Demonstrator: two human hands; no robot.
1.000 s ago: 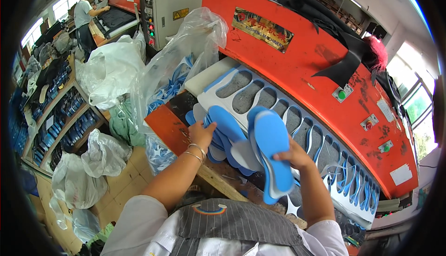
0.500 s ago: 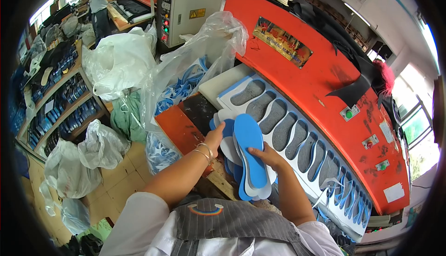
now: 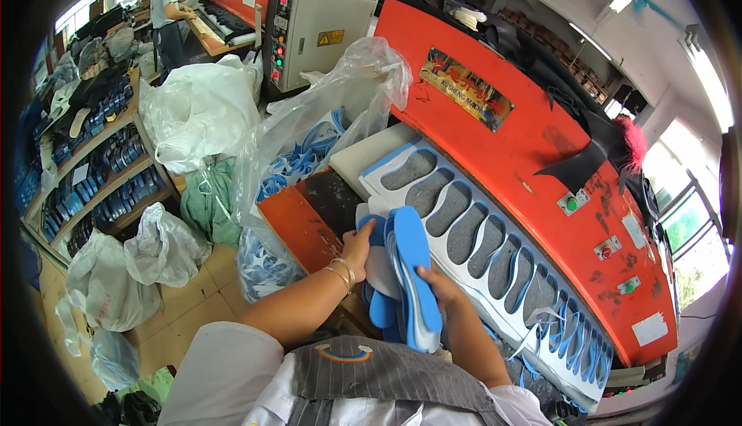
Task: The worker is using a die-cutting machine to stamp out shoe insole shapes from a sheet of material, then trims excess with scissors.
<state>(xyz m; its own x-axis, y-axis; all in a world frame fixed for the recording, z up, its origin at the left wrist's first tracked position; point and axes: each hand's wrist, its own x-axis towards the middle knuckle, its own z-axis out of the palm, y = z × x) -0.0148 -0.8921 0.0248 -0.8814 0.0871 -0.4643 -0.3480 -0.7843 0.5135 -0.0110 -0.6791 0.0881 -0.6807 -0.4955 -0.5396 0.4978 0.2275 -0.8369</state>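
Observation:
A stack of blue and white insoles (image 3: 413, 252) is held in front of my chest, its soles fanned out. My right hand (image 3: 439, 283) grips the stack from the right, thumb on the top blue insole. My left hand (image 3: 359, 248), with bracelets on the wrist, is closed on more blue and white insoles at the stack's left side. Just beyond lies a long foam sheet (image 3: 396, 196), white with blue edges, with a row of insole-shaped holes cut through it over a grey surface. Blue strips trail at its right end.
A large red machine (image 3: 541, 194) with buttons stands behind the sheet. To the left are a clear bag of blue scraps (image 3: 297, 148), white plastic bags (image 3: 205, 109) and a rack (image 3: 108, 156) of blue-edged pieces. An orange-and-black board (image 3: 297, 221) lies nearer. Another person (image 3: 166, 20) stands far left.
The held stack has tilted and turned, so its layered edges show more. My right hand has shifted slightly down and left. The far person's arms have lowered.

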